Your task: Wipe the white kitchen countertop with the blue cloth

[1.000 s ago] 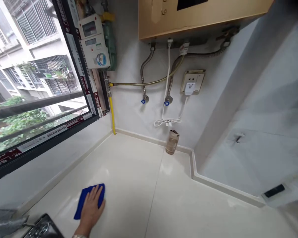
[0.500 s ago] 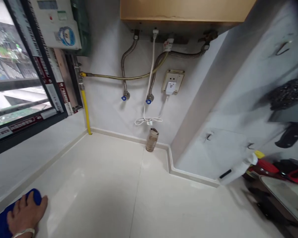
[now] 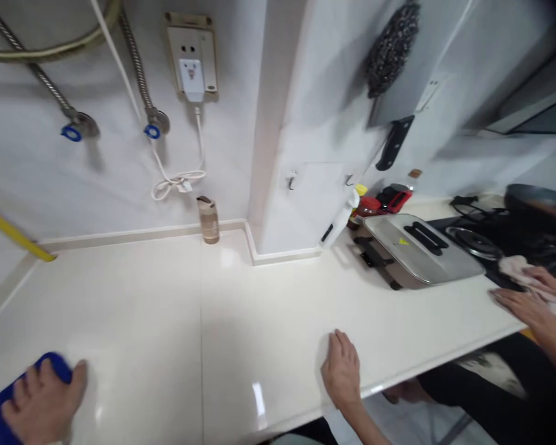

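head view: the left hand (image 3: 41, 402) lies flat at about 8 o'clock in the frame, palm pressed down on a blue cloth (image 3: 0, 411) with the fingers spread over it. it pins the cloth rather than clenching it. the cloth sits on the counter (image 3: 176, 321) at the near left edge, partly cut off by the frame, with a blue fold showing past the fingertips.

the right hand (image 3: 341, 369) rests palm down and unclenched on the bare counter near its front edge, at about 6 o'clock, holding nothing.

by its look the cloth is soft, light and limp: it should bunch or fold under any pull and slide easily on the glossy surface, so a flat palm over its middle looks the surest hold, with a pinch at a corner for lifting.

at 12 o'clock a small bottle (image 3: 209, 219) stands upright against the wall, under a coiled cord (image 3: 176, 182) and a socket (image 3: 192, 55).

at 3 o'clock another person's hands (image 3: 530, 296) rest on the counter edge just beside a lidded pan (image 3: 417, 247), one touching a pale rag (image 3: 514, 267), well apart from the cloth.
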Demonstrator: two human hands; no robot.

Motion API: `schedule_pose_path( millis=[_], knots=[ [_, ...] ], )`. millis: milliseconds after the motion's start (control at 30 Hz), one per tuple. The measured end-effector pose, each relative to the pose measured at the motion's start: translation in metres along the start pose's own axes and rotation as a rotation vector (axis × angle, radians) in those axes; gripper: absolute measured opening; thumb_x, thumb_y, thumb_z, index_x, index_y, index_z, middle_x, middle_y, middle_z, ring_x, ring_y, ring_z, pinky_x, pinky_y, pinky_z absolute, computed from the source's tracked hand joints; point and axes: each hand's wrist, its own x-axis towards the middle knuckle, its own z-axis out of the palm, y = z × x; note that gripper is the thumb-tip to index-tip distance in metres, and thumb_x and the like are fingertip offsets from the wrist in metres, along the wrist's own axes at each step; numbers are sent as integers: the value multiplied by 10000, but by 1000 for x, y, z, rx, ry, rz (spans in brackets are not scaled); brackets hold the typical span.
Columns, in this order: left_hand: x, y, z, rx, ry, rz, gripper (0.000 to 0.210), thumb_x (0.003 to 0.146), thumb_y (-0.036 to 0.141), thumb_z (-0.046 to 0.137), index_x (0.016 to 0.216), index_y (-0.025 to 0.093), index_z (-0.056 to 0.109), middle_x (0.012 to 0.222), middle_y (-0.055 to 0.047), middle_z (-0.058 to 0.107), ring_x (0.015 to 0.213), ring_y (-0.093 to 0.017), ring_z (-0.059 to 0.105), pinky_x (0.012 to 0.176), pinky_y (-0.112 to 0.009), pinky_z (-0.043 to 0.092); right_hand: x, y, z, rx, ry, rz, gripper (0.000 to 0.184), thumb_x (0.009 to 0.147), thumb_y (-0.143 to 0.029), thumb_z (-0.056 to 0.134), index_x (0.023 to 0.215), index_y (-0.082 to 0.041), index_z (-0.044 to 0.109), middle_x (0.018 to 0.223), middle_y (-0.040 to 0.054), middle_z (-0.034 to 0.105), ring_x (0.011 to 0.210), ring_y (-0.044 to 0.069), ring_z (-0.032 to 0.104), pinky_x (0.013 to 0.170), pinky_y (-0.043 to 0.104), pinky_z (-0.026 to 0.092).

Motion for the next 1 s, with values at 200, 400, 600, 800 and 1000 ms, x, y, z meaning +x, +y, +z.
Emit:
schedule_pose_path(
  millis=[200, 400, 600, 800, 1000],
  knots=[
    [-76, 154, -50, -303, 46, 444, 769, 917, 539, 199, 1484, 35, 320, 1574, -209, 331, 1479, -341, 236, 1200, -519, 173, 1, 0, -3, 28, -17, 26, 529, 848, -89, 349, 1375, -85, 397, 1413, 197, 472, 1399, 304, 329, 1157, 517, 307],
    [-186, 275, -87, -453, 22, 931, 675, 931, 462, 362, 1496, 92, 350, 1590, -164, 321, 1495, -313, 225, 1236, -522, 124, 3, 0, -5, 101, -18, 59, 517, 833, -54, 352, 1344, -80, 433, 1409, 198, 477, 1424, 290, 304, 1169, 520, 300],
    [-304, 342, -117, -608, -68, 1439, 773, 919, 460, 462, 1565, 186, 136, 1650, -90, 144, 1524, -302, 114, 1248, -524, 138, 1, 7, 1, 519, 62, 201, 471, 886, -157, 340, 1336, -136, 479, 1414, 151, 510, 1391, 266, 384, 1185, 559, 300],
    [-319, 343, -121, -748, -35, 1643, 697, 943, 406, 478, 1553, 279, 166, 1639, -68, 207, 1504, -280, 215, 1222, -554, 246, -1, 28, -3, 684, 150, 262, 429, 893, -236, 322, 1240, -166, 564, 1228, 127, 650, 1150, 247, 612, 1012, 483, 519],
    [-245, 307, -81, -717, 71, 1166, 491, 999, 323, 311, 1468, 221, 415, 1539, -115, 424, 1444, -276, 359, 1176, -583, 332, 14, -12, -12, 608, 133, -30, 455, 921, -189, 330, 1332, -204, 525, 1392, 108, 566, 1326, 250, 492, 1114, 532, 433]
  ],
)
